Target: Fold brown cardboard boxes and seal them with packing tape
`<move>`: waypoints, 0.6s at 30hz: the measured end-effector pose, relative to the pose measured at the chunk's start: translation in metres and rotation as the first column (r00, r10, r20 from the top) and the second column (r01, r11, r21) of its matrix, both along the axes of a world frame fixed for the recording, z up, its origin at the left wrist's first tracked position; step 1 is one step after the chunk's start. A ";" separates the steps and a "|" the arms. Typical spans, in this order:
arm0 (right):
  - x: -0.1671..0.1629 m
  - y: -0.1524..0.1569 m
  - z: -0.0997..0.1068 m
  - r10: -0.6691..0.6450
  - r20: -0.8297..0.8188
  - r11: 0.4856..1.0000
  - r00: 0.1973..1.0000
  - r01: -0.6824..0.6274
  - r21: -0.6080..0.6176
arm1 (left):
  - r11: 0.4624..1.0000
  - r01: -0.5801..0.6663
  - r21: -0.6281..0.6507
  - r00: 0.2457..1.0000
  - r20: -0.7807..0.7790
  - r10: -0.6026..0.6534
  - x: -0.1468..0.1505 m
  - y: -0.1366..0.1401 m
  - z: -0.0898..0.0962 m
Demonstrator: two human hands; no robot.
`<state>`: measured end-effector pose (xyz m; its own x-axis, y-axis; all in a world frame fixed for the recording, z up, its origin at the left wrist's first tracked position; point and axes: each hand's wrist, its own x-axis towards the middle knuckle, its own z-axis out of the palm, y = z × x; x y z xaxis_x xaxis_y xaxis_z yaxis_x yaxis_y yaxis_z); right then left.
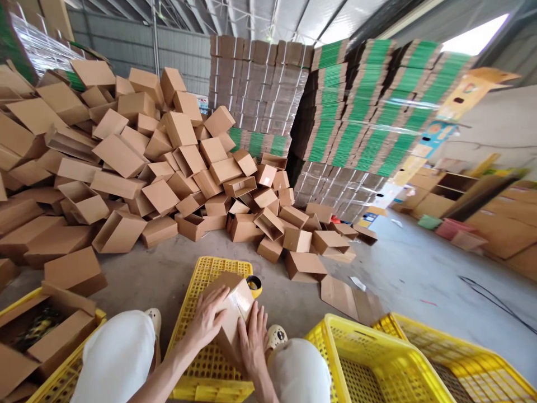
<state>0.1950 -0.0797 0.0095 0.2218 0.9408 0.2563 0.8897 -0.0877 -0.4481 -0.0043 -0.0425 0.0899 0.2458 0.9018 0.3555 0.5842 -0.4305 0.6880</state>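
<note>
Two hands of ours: L hand [206, 319] & R hand [254, 341], fingers loosely spread, laid on a cardboard box [229, 331], not clenched. It's on the yellow crate [212, 267], nr R edge; prob. light, stiff, slick at the tape [243, 302], best held by opp. sides. Tape roll [257, 290] at far R corner; past it, floor [293, 302] room up to heaped boxes [168, 168].

Carton [230, 324]: underside out of sight; upper faces partly covered by the left hand [208, 316] and right hand [254, 338].
Open box [62, 336]: cut off at left; contents too dark to name.
Near yellow crate [373, 341]: cut off by the bottom edge.
Stacked boxes [509, 221]: blurred, cut off at right.
</note>
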 end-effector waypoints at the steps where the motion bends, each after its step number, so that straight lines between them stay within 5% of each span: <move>1: 0.001 0.003 0.015 0.009 -0.112 1.000 0.994 -0.011 -0.019 | 0.999 0.033 -0.014 0.999 -0.004 -0.033 0.003 -0.004 0.003; 6: 0.020 0.014 0.091 0.283 -0.501 0.959 0.818 -0.225 0.175 | 0.975 0.214 -0.055 0.977 0.029 -0.213 0.007 -0.023 0.018; 9: 0.027 0.005 0.116 0.254 -0.617 0.967 0.745 -0.219 0.132 | 0.971 0.226 -0.083 0.972 0.078 -0.219 0.012 -0.034 0.018; 12: 0.022 -0.016 0.122 0.149 -0.699 0.988 0.699 -0.125 0.086 | 0.972 0.040 -0.230 0.963 0.269 0.025 0.028 -0.047 0.005; 14: 0.017 -0.034 0.119 0.092 -0.749 0.996 0.656 -0.058 0.071 | 0.928 -0.020 -0.372 0.879 0.436 0.194 0.043 -0.056 -0.005; 18: 0.008 -0.059 0.113 0.039 -0.821 0.997 0.570 0.038 0.073 | 0.909 0.074 -0.409 0.793 0.577 0.195 0.059 -0.068 -0.011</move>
<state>0.2027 -0.1388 0.1226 0.3722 0.9276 0.0316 0.1357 -0.0207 -0.9905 0.0550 -0.1104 0.0793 0.0471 0.9986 0.0242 0.0157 -0.0249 0.9996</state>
